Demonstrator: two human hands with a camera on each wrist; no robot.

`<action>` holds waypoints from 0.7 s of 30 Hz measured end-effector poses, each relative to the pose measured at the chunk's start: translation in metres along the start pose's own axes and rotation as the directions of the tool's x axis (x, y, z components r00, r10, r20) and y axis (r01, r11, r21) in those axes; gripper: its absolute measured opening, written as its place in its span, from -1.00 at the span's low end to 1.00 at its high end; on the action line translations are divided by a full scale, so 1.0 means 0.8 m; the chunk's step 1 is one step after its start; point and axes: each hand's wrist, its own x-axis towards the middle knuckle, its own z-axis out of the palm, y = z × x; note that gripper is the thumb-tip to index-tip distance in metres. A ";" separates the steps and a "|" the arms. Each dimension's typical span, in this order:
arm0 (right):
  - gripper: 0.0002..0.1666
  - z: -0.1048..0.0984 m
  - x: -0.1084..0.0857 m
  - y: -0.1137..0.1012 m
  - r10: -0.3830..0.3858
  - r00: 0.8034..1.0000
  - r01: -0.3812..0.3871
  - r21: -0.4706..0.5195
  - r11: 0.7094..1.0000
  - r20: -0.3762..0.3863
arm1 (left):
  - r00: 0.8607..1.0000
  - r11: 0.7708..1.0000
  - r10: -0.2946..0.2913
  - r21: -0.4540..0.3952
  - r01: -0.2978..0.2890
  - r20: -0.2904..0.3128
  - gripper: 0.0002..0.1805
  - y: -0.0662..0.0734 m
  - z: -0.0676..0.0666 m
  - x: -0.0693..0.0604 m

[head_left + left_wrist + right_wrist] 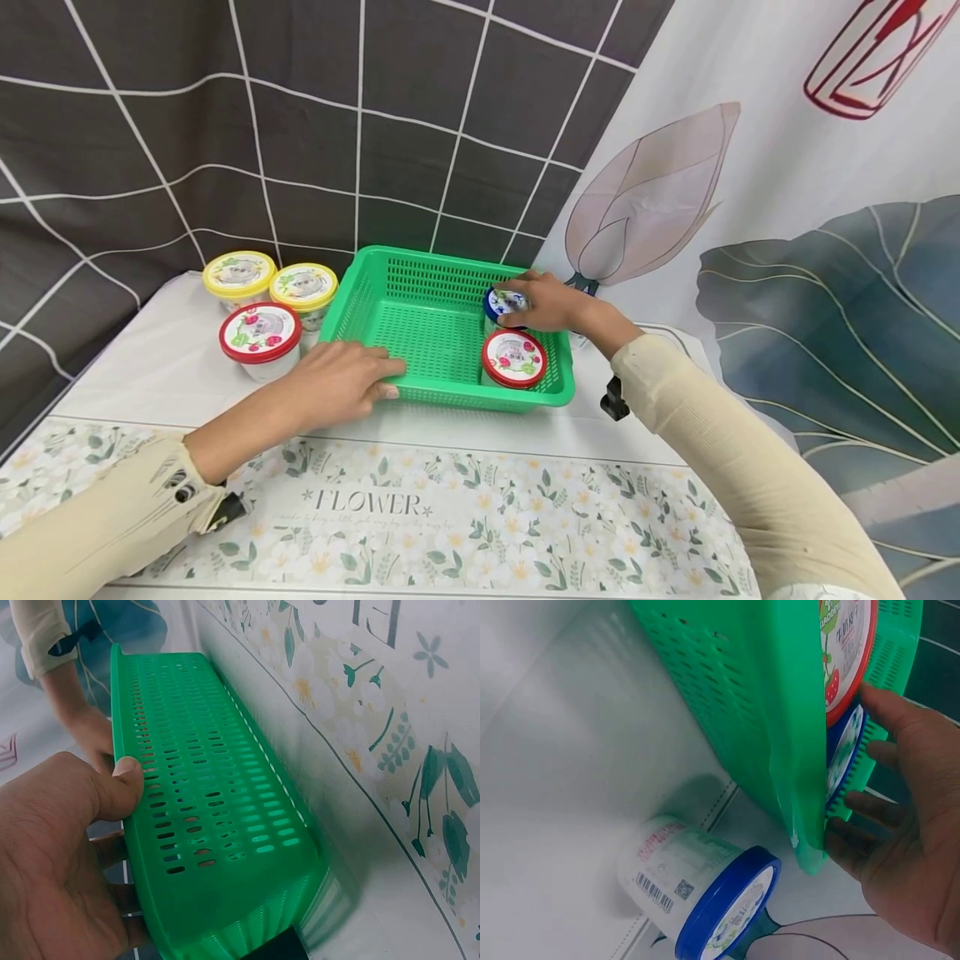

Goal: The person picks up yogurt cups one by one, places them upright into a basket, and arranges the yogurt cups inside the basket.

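My left hand (341,383) grips the near-left rim of a green basket (450,396); in the left wrist view the thumb of this hand (64,847) lies over the basket's edge (217,900). At the basket's right end my right hand (551,302) holds a blue-lidded tub (504,305) from above, thumb and fingers spread around its lid. A red-lidded tub (514,360) stands in front of it, inside the basket. The right wrist view shows the right hand (915,810) beside the blue lid (845,754) and the red lid (851,656). The tubs' lower parts are hidden.
Left of the basket stand two yellow-lidded tubs (238,275) (303,287) and a red-lidded one (261,333). Another blue-lidded tub (720,900) stands outside the basket's right end. Behind hangs a dark checked cloth (300,142); a floral strip (450,517) runs along the table front.
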 end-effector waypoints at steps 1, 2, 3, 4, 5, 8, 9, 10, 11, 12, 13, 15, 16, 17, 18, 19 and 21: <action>-0.15 -0.001 -0.001 0.001 -0.005 1.000 0.005 0.001 1.000 -0.004 | 1.000 1.000 -0.001 -0.002 0.001 0.001 -0.88 0.000 0.000 0.000; -0.15 -0.002 -0.002 0.003 -0.009 1.000 0.009 0.000 1.000 -0.009 | 1.000 1.000 -0.002 -0.002 0.002 0.002 -0.87 0.000 0.000 0.000; -0.15 -0.003 -0.003 0.005 -0.012 1.000 0.012 -0.004 1.000 -0.013 | 1.000 1.000 -0.001 -0.003 0.001 0.001 -0.86 0.000 0.000 0.000; -0.15 -0.005 -0.003 0.006 -0.014 1.000 0.014 -0.009 1.000 -0.017 | 1.000 1.000 -0.002 -0.004 0.002 0.001 -0.85 0.000 0.001 0.000; -0.15 -0.008 -0.004 0.008 -0.014 1.000 0.014 -0.012 1.000 -0.019 | 1.000 1.000 -0.002 -0.005 0.002 0.001 -0.85 0.000 0.001 0.000; -0.13 -0.016 -0.006 0.011 -0.015 1.000 0.014 -0.028 0.999 -0.027 | 1.000 1.000 -0.003 -0.002 0.003 0.002 -0.85 0.000 0.001 0.000; -0.13 -0.018 -0.008 0.012 -0.014 0.999 0.013 -0.032 0.999 -0.030 | 1.000 1.000 -0.003 -0.002 0.003 0.003 -0.85 0.000 0.001 0.000; -0.13 -0.021 -0.009 0.013 -0.012 0.999 0.011 -0.034 0.999 -0.032 | 1.000 1.000 -0.003 -0.002 0.003 0.003 -0.85 -0.001 0.001 0.000; -0.13 -0.023 -0.010 0.014 -0.011 0.999 0.009 -0.036 0.999 -0.032 | 1.000 1.000 -0.002 -0.002 0.002 0.003 -0.86 -0.001 0.001 0.000; -0.14 -0.024 -0.012 0.015 -0.010 0.999 0.009 -0.037 0.999 -0.034 | 1.000 1.000 -0.002 -0.001 0.002 0.003 -0.86 -0.001 0.001 0.000; -0.14 -0.026 -0.014 0.017 -0.008 0.999 0.006 -0.039 0.999 -0.033 | 1.000 1.000 -0.002 -0.002 0.002 0.003 -0.86 -0.001 0.001 0.000; -0.15 -0.027 -0.017 0.019 -0.001 1.000 0.000 -0.037 0.999 -0.031 | 1.000 1.000 0.000 -0.003 0.000 0.002 -0.86 -0.001 0.000 0.000; -0.15 -0.028 -0.018 0.021 0.001 1.000 -0.002 -0.035 0.999 -0.029 | 1.000 1.000 0.001 -0.003 -0.001 0.002 -0.86 -0.001 0.000 0.000; -0.14 -0.028 -0.020 0.022 0.003 1.000 -0.004 -0.034 0.999 -0.028 | 1.000 1.000 0.001 -0.003 -0.001 0.002 -0.85 0.000 0.000 0.000; -0.14 -0.028 -0.021 0.024 0.007 1.000 -0.008 -0.032 0.999 -0.027 | 1.000 1.000 0.000 -0.003 0.000 0.002 -0.85 0.000 0.000 0.000; -0.13 -0.028 -0.022 0.025 0.012 1.000 -0.013 -0.028 1.000 -0.026 | 1.000 1.000 0.001 -0.003 -0.001 0.002 -0.85 0.000 0.000 0.000; -0.12 -0.029 -0.023 0.027 0.024 0.999 -0.024 -0.024 0.999 -0.022 | 1.000 1.000 0.001 -0.005 -0.001 0.003 -0.85 0.000 0.000 0.000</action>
